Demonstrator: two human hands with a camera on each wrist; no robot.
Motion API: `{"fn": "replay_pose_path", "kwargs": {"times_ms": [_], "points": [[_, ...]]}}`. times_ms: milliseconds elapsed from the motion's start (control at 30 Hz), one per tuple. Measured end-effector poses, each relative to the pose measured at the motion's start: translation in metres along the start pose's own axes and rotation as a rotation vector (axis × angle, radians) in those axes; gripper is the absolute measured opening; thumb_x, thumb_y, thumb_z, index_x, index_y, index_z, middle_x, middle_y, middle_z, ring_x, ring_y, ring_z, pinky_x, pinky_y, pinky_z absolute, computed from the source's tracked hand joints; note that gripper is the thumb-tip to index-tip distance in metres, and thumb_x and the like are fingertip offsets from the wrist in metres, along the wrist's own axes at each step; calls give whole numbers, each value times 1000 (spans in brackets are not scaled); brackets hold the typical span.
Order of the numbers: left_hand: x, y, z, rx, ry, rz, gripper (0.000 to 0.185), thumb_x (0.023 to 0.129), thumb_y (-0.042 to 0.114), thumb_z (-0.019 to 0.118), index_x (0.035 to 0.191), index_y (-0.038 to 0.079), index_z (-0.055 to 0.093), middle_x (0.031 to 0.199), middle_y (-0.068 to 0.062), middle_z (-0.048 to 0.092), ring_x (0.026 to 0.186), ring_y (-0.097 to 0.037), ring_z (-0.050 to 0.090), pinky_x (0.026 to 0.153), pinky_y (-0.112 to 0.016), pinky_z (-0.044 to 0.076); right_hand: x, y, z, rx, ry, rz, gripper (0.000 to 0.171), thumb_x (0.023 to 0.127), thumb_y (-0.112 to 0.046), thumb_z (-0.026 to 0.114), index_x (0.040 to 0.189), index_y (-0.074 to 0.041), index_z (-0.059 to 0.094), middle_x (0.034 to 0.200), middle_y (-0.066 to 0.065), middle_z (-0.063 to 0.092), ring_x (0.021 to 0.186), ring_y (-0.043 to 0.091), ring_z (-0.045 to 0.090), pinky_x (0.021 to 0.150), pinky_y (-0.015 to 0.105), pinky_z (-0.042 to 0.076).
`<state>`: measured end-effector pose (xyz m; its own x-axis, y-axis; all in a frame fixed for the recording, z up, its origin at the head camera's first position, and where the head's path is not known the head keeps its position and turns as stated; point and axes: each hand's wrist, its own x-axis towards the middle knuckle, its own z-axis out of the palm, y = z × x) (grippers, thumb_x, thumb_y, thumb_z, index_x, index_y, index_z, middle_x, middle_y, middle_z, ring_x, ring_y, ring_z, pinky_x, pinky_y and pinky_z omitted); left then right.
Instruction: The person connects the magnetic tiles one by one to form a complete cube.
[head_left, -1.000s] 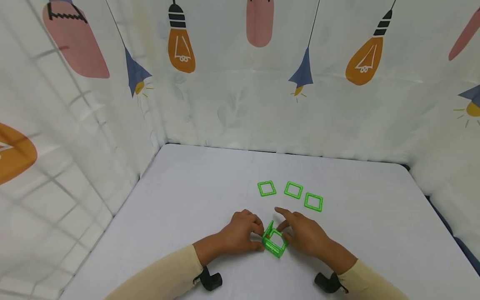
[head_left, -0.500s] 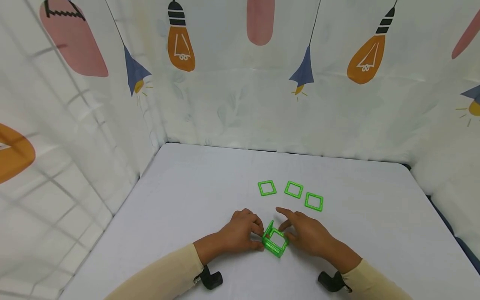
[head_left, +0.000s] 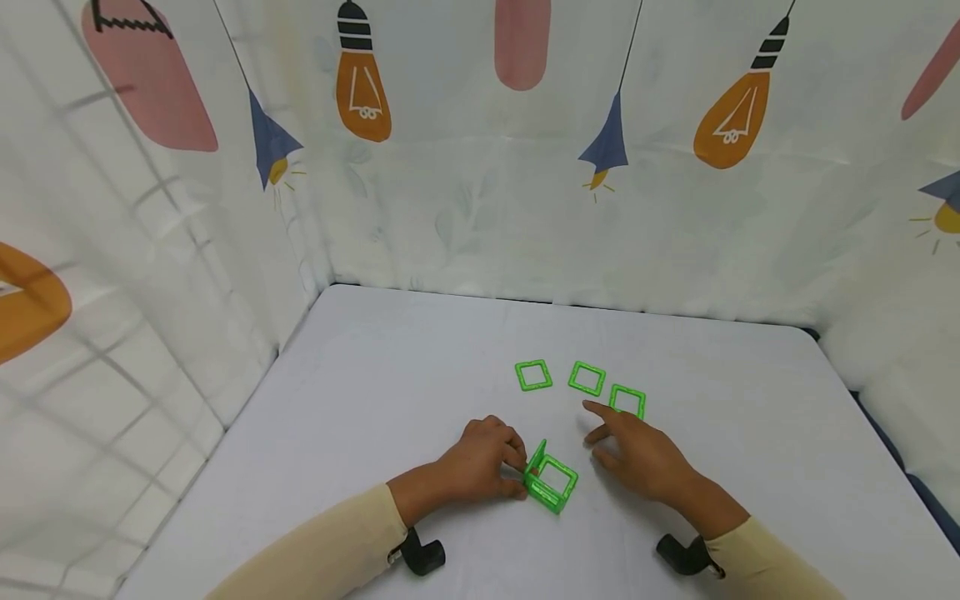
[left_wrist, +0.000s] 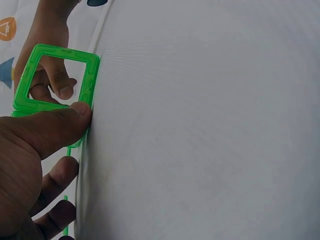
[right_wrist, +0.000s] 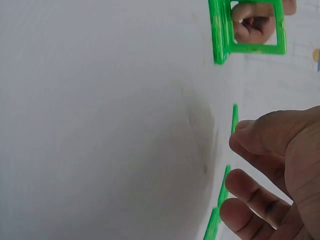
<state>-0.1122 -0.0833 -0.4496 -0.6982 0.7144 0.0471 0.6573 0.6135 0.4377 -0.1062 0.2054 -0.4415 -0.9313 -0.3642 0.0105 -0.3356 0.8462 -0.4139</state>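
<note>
In the head view, several green square magnetic tiles [head_left: 545,493] stand joined near the table's middle, at least one upright and one flat. My left hand [head_left: 483,467] pinches their left side. Its thumb [left_wrist: 65,122] lies over the lower edge of an upright tile [left_wrist: 90,75] in the left wrist view. My right hand [head_left: 648,458] is apart from the joined tiles, to their right, with loosely bent fingers and nothing between them. Its forefinger points toward a loose tile [head_left: 628,389] and overlaps its lower edge.
Two more loose green tiles, a left one [head_left: 537,387] and a middle one [head_left: 584,389], lie flat farther back on the white table [head_left: 405,358]. White printed curtains [head_left: 480,225] hang behind and at the sides.
My right hand has let go of the joined tiles and moved right and slightly back, toward the loose tiles. The left hand and the joined tiles stay in place.
</note>
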Motion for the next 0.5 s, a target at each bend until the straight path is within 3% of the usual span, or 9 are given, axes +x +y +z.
{"fn": "replay_pose_path", "kwargs": {"times_ms": [267,500], "points": [[1,0,0,8,-2,-10,21,82,34,88,101,28,83,106,16,60,106,-8,48,95,-37,38,1,22,-11,-19,86,20,74,91,-17,79,155,-13,42,109,-13,73,125,33,58,78,43,53],[0,0,1,14,-4,-10,21,81,35,89,101,28,83,106,17,60,107,-8,48,94,-37,38,1,38,-22,-5,112,43,73,92,-18,78,155,-10,41,114,-7,74,126,36,56,88,53,51]]}}
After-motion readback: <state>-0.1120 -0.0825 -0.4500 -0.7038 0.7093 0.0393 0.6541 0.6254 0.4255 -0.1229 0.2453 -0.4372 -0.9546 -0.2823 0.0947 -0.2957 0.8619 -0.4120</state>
